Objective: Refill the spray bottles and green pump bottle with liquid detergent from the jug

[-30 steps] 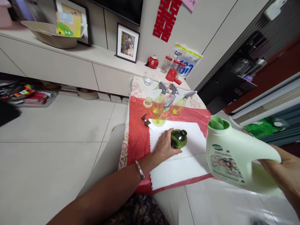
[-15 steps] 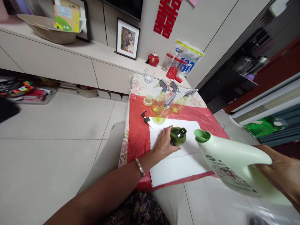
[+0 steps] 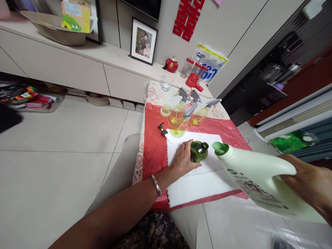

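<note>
My left hand (image 3: pixel 183 159) is wrapped round the side of a dark green bottle (image 3: pixel 198 152), whose open neck leans to the right above the white cloth (image 3: pixel 197 188). In my right hand (image 3: pixel 308 180) is the handle of a large pale green jug (image 3: pixel 255 173), tipped on its side. Its green spout (image 3: pixel 220 148) points left, close to the bottle's mouth but apart from it. No liquid shows between them. A black pump head (image 3: pixel 163 130) with its tube lies left of the bottle. Several spray bottles (image 3: pixel 179 128) with yellowish liquid stand behind.
A red and floral cloth (image 3: pixel 155 152) covers the small table. Near its back are a pale cap (image 3: pixel 165 110) and a glass cup (image 3: pixel 166 83). On the cabinet stand a red pot (image 3: pixel 171 65), red-lidded jars (image 3: pixel 187 68) and a photo frame (image 3: pixel 143 41).
The jug's spout has come slightly left, nearer to the green bottle's mouth. My left hand keeps its hold on the bottle, and the view has shifted a little.
</note>
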Demonstrator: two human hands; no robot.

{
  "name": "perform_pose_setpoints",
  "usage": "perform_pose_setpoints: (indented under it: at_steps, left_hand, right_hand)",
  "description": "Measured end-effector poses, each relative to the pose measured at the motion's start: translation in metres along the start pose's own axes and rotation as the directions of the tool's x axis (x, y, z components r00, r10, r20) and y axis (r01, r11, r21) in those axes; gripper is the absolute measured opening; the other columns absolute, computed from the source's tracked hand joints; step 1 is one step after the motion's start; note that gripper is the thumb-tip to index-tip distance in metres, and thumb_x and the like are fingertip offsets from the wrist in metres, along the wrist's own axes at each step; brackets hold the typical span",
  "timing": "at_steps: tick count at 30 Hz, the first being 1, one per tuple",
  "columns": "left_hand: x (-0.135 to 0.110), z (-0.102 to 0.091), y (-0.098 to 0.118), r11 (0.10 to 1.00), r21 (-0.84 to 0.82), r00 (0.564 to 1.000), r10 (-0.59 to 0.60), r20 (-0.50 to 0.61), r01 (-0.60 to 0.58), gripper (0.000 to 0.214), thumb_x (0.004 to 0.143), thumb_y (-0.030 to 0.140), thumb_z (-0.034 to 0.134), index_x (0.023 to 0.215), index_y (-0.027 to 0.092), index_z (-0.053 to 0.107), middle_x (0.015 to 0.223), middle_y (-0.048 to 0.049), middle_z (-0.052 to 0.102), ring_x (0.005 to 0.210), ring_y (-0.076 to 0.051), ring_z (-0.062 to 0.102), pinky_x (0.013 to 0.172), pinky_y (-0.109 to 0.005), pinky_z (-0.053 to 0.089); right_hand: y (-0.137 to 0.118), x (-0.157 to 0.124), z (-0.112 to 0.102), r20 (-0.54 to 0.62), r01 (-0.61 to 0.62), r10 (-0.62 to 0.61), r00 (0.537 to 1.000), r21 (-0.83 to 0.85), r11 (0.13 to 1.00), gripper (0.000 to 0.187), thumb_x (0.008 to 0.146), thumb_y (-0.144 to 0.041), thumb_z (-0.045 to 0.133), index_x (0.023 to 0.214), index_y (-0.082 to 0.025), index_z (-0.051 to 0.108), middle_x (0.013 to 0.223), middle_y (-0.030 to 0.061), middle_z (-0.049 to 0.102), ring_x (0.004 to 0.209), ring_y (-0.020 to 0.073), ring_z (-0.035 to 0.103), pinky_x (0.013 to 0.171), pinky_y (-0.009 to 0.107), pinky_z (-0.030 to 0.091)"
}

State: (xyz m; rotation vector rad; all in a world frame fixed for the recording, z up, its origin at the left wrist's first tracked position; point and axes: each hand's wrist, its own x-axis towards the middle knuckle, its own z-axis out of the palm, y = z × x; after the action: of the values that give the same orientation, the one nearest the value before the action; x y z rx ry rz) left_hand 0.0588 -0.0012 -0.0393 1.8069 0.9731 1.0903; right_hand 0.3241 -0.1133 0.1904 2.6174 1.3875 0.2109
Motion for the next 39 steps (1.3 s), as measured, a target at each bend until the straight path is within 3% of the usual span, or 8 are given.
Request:
perform_pose_setpoints:
  at_steps: [8, 22, 39]
  left_hand:
    - [0.001, -0.002, 0.002, 0.999, -0.003, 0.999, -0.032, 0.024, 0.032, 0.104, 0.054, 0.026, 0.091, 0.140, 0.022, 0.032, 0.131, -0.0136, 0.051, 0.125, -0.035, 0.052, 0.105, -0.054, 0.045]
    - [0.000, 0.000, -0.001, 1.000, 0.007, 1.000, -0.001, 0.014, 0.001, 0.107, 0.055, 0.028, 0.091, 0.142, 0.025, 0.029, 0.129, -0.0118, 0.051, 0.125, -0.036, 0.052, 0.104, -0.055, 0.045]
    - [0.001, 0.000, 0.001, 1.000, 0.021, 1.000, -0.011, 0.027, 0.010, 0.106, 0.056, 0.028, 0.091, 0.142, 0.019, 0.029, 0.130, -0.0155, 0.051, 0.124, -0.036, 0.051, 0.105, -0.053, 0.044]
  right_hand:
    - [-0.030, -0.008, -0.017, 0.063, -0.070, 0.073, 0.995, -0.054, 0.996, 0.056, 0.054, -0.054, 0.043, 0.104, -0.039, 0.064, 0.086, -0.0009, 0.064, 0.077, 0.0248, 0.061, 0.064, 0.032, 0.042]
    - [-0.027, -0.001, -0.016, 0.025, 0.017, -0.015, 1.000, -0.091, 0.996, 0.046, 0.061, -0.046, 0.048, 0.102, -0.036, 0.066, 0.078, 0.0005, 0.063, 0.067, 0.0225, 0.059, 0.059, 0.030, 0.038]
    - [-0.037, -0.001, -0.023, 0.084, -0.046, 0.061, 0.995, -0.169, 0.985, 0.049, 0.067, -0.044, 0.049, 0.114, -0.039, 0.062, 0.086, 0.0006, 0.064, 0.078, 0.0234, 0.061, 0.063, 0.031, 0.040]
